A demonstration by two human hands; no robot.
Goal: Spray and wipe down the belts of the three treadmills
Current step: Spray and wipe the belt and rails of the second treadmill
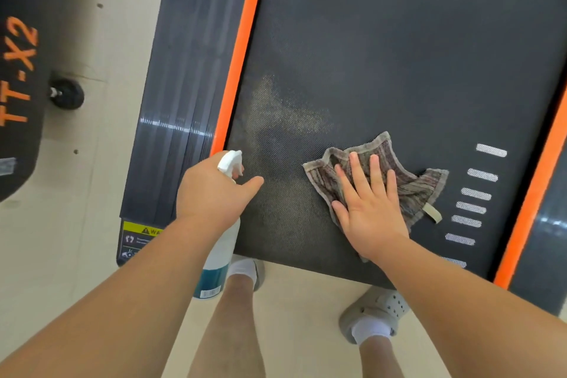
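Nearest the camera, the person stands on the pale floor at the end of a treadmill, in grey perforated clogs and white socks.

The left hand grips the neck of a spray bottle just under its white trigger head. Its fingers are curled round the bottle, its thumb sticks out over the belt, and the nozzle aims forward along the near left edge.

The right hand lies flat with its fingers straight and spread. It presses a crumpled striped cloth onto the treadmill belt, near the belt's rear end and right of centre.

Beyond the left hand a pale misted patch sits on the belt, apart from the cloth, so the step in hand looks like wiping up fresh spray. The next move probably calls for sliding the cloth left and forward across that patch with steady downward pressure.

A column of white dashes runs along the belt's right side.

Writing:
- The bottle's teal base carries a barcode, too small to read.
- A yellow warning label on the left side rail shows "WA", with the rest hidden by the arm.
- Farther left, a neighbouring machine reads "TT-X2" in orange.
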